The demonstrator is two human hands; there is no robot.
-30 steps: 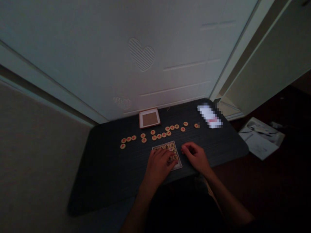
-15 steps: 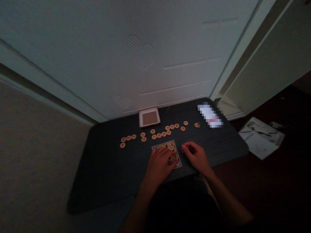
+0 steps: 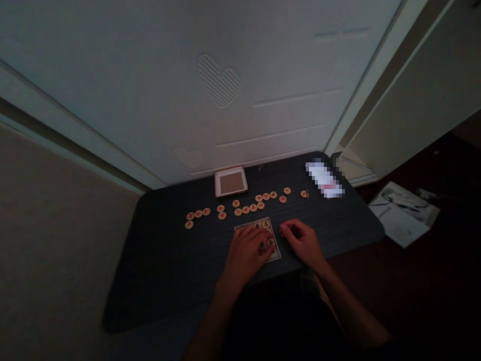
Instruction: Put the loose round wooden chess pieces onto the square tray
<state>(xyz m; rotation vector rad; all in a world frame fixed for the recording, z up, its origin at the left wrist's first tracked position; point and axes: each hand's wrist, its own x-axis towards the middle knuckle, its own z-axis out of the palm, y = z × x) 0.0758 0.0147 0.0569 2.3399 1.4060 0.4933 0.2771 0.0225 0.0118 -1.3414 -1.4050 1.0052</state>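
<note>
My left hand lies over a shallow square tray near the table's front edge. Its fingers reach across the tray, with the thumb apart from them. Round xiangqi pieces with dark characters show in the tray past the fingertips and between thumb and fingers; the hand hides the others. Just right of the tray, my right hand rests with curled fingers, thumb against the forefinger. Whatever may be inside that hand is hidden. Beyond the tray, several xiangqi pieces with red characters lie in loose rows.
An open box lid lies at the table's back edge. A blurred-out bright phone-like object is at the back right. Behind the dark table stands a white panel with heart patterns. A white box lies beyond the right end.
The left hand's fingers have shifted very slightly over the tray. My right hand and the red-marked pieces stay where they were.
</note>
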